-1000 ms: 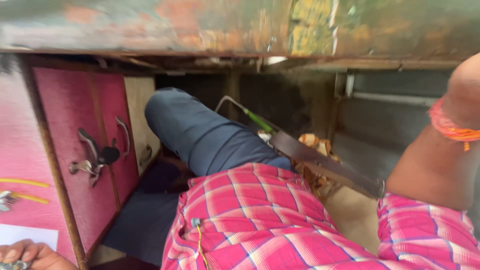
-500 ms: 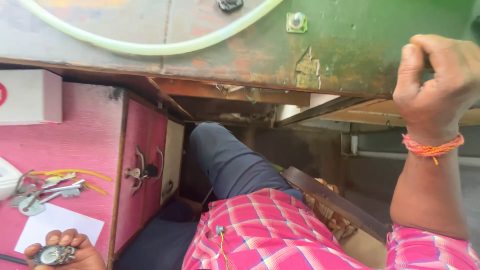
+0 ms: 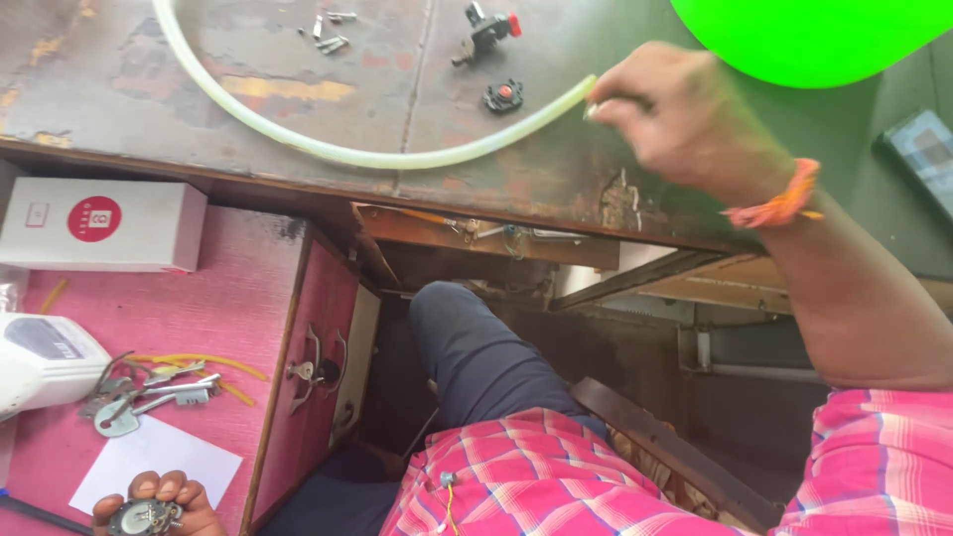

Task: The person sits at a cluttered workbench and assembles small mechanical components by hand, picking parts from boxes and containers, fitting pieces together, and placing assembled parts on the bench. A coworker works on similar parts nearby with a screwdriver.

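Observation:
My right hand [image 3: 675, 114] reaches over the worn green workbench [image 3: 298, 129] and pinches the end of a pale, translucent plastic tube [image 3: 328, 149] that curves across the benchtop. An orange thread band circles that wrist. My left hand [image 3: 154, 508] rests at the bottom left on the pink side cabinet [image 3: 199, 308], closed around a small round metal part [image 3: 144, 516]. A white sheet of paper [image 3: 149, 459] lies just above that hand.
Small screws [image 3: 328, 28], a black switch with a red button [image 3: 503, 95] and another small black and red part [image 3: 486, 25] lie on the bench. A white box [image 3: 99, 226], a bunch of keys [image 3: 139, 397] and yellow bands sit on the pink cabinet. A bright green shape [image 3: 814, 35] fills the top right.
The view has tilted up from under the bench to its top. My right hand rose from beside the bench and took hold of the tube's end. The left hand stays low.

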